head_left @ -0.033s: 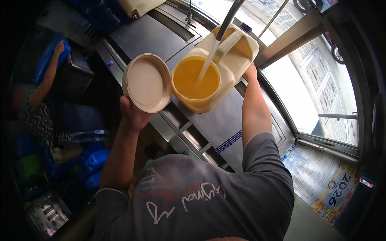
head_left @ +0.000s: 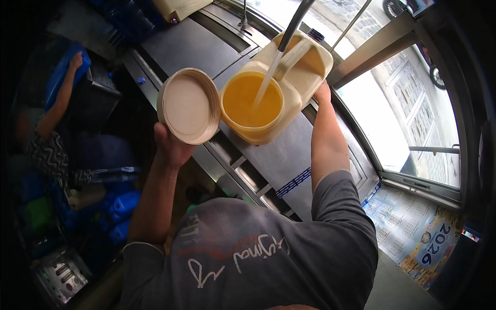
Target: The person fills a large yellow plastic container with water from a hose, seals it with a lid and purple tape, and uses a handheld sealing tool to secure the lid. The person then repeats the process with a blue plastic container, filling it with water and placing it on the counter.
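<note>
My left hand (head_left: 174, 149) grips the lower edge of a wide round cream screw lid (head_left: 188, 107), its hollow inner side facing up. The lid's right edge is close against the mouth of a large cream plastic jug (head_left: 283, 116). Clear liquid streams from a hose (head_left: 294, 23) through that wide mouth, and yellow-orange liquid (head_left: 243, 108) shows inside. At the jug's far right side, my right hand (head_left: 323, 93) holds it, with the fingers mostly hidden behind the wall. A dark blue cap (head_left: 315, 35) sits on the jug's far corner.
Under the jug runs a steel counter (head_left: 279, 160) with slots along its near edge. Another cream jug (head_left: 181, 7) stands at the far left. A window frame (head_left: 372, 54) borders the right. Another person's arm (head_left: 59, 101) reaches to a blue container (head_left: 61, 77) at left.
Outside the window, the motorbike wheels have shifted slightly. My hands, the lid and the jug keep their places, and the stream still runs.
</note>
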